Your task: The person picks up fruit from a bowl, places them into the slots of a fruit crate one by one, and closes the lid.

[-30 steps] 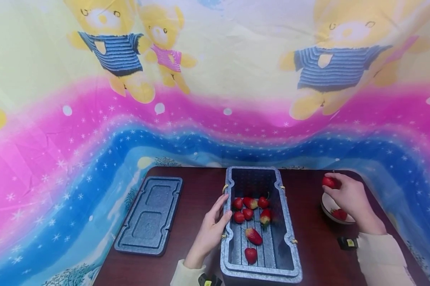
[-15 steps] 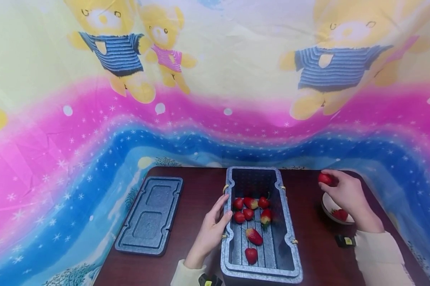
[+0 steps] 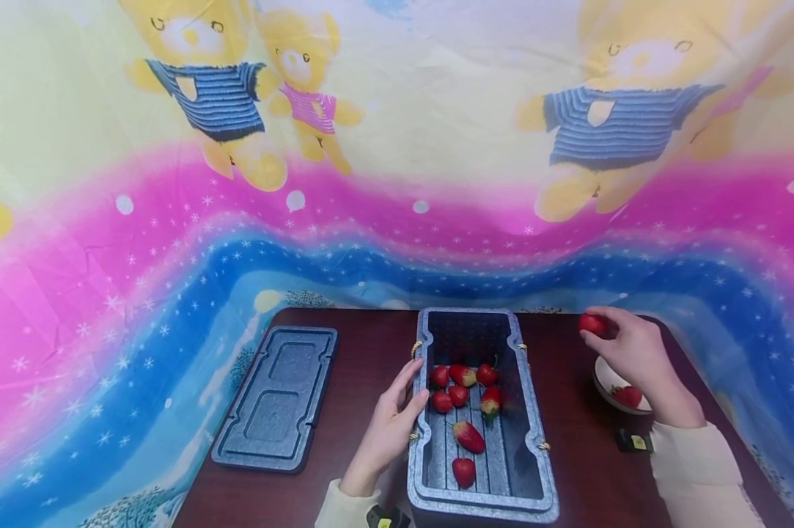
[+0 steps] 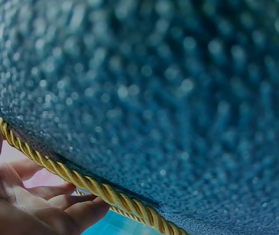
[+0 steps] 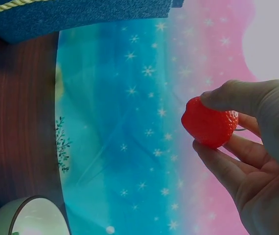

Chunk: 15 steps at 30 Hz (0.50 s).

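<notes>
My right hand pinches a red strawberry between thumb and fingers, up above the table and to the far left of a small white bowl. The right wrist view shows this strawberry clearly. In the bowl lies more red fruit. My left hand rests against the left side of a grey-blue foam box, fingers fairly straight. Several strawberries lie on its slatted floor. A twisted gold rope runs along the box side by the left fingers.
The box's matching lid lies flat on the left of the dark brown table. A printed cloth with bears hangs behind the table and around its sides.
My right hand has lifted the strawberry a little and carried it left, away from the bowl. The left hand and the box have stayed put.
</notes>
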Tool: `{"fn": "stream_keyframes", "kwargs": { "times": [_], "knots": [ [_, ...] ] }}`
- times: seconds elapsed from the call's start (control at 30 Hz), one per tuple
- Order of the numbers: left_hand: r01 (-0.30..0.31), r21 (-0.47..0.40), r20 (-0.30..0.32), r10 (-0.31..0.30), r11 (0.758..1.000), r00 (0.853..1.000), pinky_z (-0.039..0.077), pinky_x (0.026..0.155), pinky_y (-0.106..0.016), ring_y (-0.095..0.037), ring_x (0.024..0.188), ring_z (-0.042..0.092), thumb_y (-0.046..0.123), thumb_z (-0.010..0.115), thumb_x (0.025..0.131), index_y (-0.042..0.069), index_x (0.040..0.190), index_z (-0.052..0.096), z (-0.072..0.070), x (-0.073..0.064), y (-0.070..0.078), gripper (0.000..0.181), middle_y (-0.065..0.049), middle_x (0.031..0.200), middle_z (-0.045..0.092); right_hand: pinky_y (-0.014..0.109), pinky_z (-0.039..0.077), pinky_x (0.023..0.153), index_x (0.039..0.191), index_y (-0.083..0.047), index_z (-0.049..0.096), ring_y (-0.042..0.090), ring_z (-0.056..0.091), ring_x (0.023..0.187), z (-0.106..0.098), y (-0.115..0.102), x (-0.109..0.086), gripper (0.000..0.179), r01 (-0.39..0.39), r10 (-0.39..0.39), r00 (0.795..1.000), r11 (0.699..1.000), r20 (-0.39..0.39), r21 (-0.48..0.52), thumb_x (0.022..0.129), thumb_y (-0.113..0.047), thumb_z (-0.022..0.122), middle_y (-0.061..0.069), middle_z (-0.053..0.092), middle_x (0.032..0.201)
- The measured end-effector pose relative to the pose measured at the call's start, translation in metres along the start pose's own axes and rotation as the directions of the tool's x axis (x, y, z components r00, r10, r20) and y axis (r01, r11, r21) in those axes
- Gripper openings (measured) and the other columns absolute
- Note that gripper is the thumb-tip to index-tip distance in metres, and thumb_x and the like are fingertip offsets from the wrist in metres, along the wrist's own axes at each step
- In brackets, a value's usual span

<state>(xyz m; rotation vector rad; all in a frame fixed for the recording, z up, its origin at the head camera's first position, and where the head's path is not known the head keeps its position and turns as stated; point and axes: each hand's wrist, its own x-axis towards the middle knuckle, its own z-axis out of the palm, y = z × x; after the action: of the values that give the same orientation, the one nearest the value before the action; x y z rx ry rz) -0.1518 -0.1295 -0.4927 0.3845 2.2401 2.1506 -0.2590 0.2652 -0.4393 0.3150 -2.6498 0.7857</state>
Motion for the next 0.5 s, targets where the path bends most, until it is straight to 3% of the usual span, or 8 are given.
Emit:
{"fn": "stream_keyframes", "kwargs": {
  "times": [0.3,0.4,0.5],
  "knots": [
    [-0.005,-0.003,0.000,0.005,1.000,1.000,0.024,0.119,-0.043,-0.028,0.151,0.025,0.020,0.056,0.105,0.012,0.156,0.039,0.000,0.000,0.000,0.054,-0.013,0.166,0.022,0.027,0.053,0.060,0.125,-0.004,0.068,0.038,0.069,0.084,-0.004,-0.011,0.005,0.045,0.063,-0.062,0.997,0.998,-0.046,0.012,0.083,-0.014,0.083,0.025,0.070,0.108],
    [-0.007,0.004,0.001,0.007,1.000,1.000,0.025,0.119,-0.044,-0.029,0.151,0.024,0.020,0.056,0.105,0.011,0.156,0.038,0.000,0.000,0.000,0.055,-0.014,0.166,0.022,0.027,0.053,0.062,0.123,-0.004,0.069,0.038,0.070,0.083,-0.004,-0.016,0.007,0.045,0.088,-0.087,0.994,0.996,-0.064,0.009,0.082,-0.012,0.084,0.025,0.070,0.109],
    [-0.002,0.003,-0.001,0.002,1.000,1.000,0.025,0.119,-0.044,-0.030,0.151,0.024,0.020,0.056,0.105,0.011,0.156,0.038,0.000,0.000,0.000,0.055,-0.015,0.166,0.022,0.034,0.057,0.063,0.123,-0.003,0.069,0.039,0.070,0.084,-0.005,-0.022,0.009,0.046,0.102,-0.101,0.992,0.995,-0.071,0.010,0.080,-0.011,0.085,0.025,0.070,0.110]
  ]
}}
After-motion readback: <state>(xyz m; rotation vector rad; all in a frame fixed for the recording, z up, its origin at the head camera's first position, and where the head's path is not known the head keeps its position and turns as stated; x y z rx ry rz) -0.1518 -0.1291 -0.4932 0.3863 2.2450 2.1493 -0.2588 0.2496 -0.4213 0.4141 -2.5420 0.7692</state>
